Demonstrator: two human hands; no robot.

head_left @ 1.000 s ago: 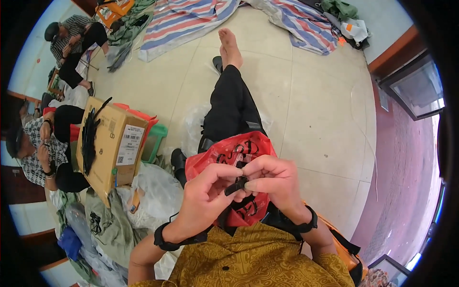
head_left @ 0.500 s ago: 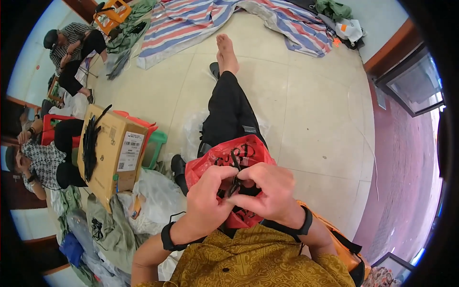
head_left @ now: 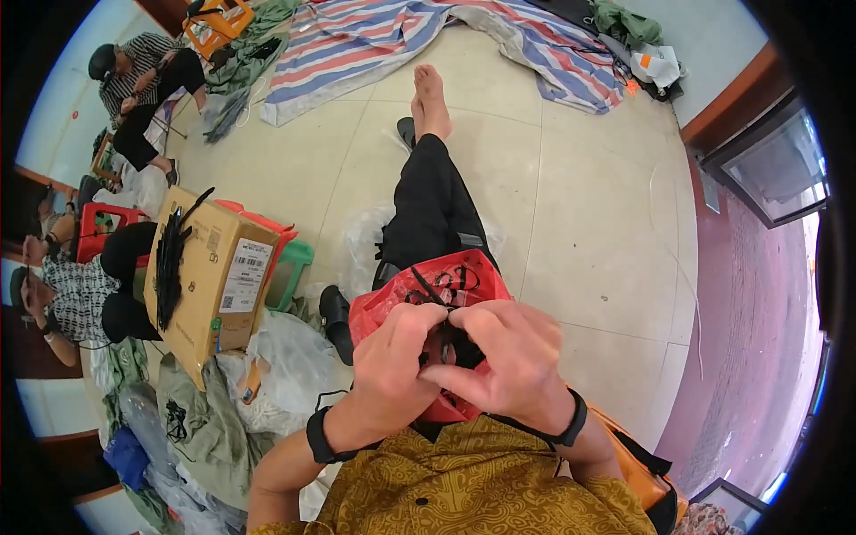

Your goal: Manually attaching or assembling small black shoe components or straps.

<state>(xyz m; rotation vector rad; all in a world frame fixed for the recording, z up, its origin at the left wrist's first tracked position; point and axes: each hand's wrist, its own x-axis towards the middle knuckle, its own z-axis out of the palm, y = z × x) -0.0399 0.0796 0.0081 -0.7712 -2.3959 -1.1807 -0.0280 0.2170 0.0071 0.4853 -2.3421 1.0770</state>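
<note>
Above my lap, my left hand [head_left: 392,358] and my right hand [head_left: 512,353] meet at their fingertips, both closed. They pinch a thin black strip [head_left: 426,287], whose free end points up and away from me; its exact kind is not clear. Most of the strip is hidden by my fingers. Beneath the hands a red plastic bag [head_left: 379,310] lies spread open across my lap. Dark pieces [head_left: 465,351] show inside it through the gap between my thumbs and fingers, too covered to name.
Left of my leg stands a cardboard box [head_left: 209,308] with a bundle of black strips [head_left: 169,272] on top. Red and green stools [head_left: 290,275] are behind it. Clear plastic bags [head_left: 294,357] and cloth [head_left: 209,410] lie nearby. Two people sit at the left. A striped sheet [head_left: 357,53] lies ahead.
My fingertips have closed together at the top, and the strip's visible part now leans up to the left. The dark piece that showed between my thumbs is now mostly hidden.
</note>
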